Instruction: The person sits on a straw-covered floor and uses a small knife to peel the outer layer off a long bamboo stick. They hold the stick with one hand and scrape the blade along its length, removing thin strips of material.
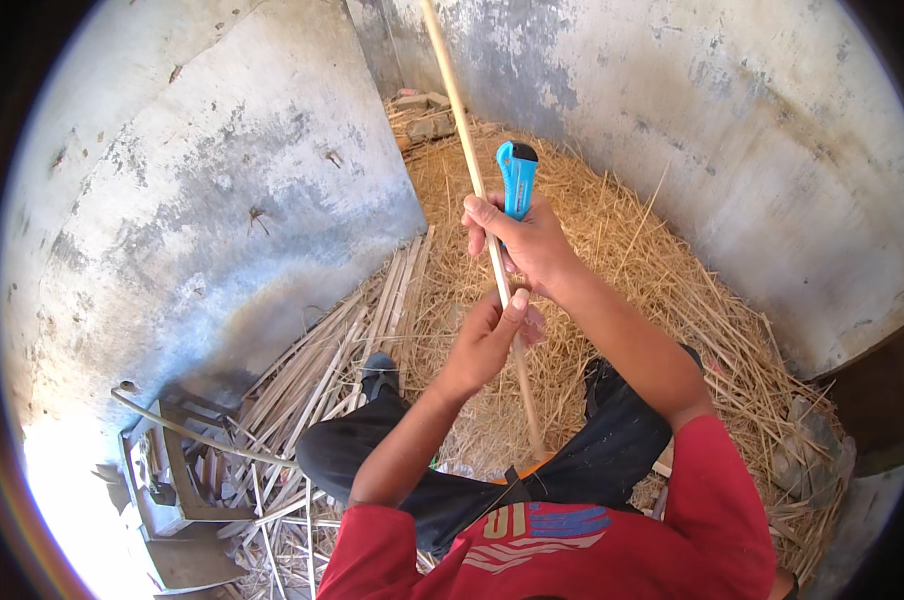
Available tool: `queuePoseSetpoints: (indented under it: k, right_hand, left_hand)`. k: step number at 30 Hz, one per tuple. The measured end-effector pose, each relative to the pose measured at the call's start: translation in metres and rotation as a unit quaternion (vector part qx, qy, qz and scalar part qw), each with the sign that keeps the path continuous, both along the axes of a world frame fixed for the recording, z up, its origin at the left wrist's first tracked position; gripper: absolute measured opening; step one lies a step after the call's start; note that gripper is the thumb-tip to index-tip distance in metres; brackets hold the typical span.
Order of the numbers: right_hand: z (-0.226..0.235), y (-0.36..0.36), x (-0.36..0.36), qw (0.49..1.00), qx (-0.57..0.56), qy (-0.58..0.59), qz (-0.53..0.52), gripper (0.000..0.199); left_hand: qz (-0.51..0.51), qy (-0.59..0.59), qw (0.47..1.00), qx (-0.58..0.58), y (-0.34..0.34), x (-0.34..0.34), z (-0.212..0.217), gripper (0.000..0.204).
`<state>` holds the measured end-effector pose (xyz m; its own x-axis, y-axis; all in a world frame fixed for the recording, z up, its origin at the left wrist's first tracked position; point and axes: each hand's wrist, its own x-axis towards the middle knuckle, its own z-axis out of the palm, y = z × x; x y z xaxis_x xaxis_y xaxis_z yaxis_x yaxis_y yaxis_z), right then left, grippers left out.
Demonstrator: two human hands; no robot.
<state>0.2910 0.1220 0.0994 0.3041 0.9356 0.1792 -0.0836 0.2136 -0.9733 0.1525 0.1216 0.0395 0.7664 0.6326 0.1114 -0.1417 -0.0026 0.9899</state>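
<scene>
A long thin pale cane stick [459,100] runs from the top of the view down between my knees. My left hand [489,335] grips it lower down, thumb up along the shaft. My right hand [520,240] sits just above, closed around a blue utility knife [517,175] whose handle sticks up from the fist. The knife's blade end is hidden by my fingers where they press against the stick. I sit in a red shirt and dark trousers.
Straw shavings [612,240] cover the floor ahead and to the right. A pile of split cane strips [362,340] lies at the left against a stained concrete wall [252,180]. A wooden frame [172,470] sits at lower left. Bricks [422,115] rest in the far corner.
</scene>
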Motion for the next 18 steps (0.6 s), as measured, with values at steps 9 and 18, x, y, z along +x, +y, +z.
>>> queuePoseSetpoints:
  k: [9, 18]
  right_hand:
    - [-0.019, -0.020, 0.043, 0.921, 0.095, -0.365, -0.100, 0.044]
    - [-0.029, -0.060, 0.059, 0.884, 0.000, -0.455, -0.106, 0.048]
  left_hand:
    - [-0.008, 0.051, 0.998, 0.021, 0.020, -0.050, 0.003, 0.040]
    - [-0.066, -0.001, 0.983, -0.169, 0.021, -0.053, -0.008, 0.044]
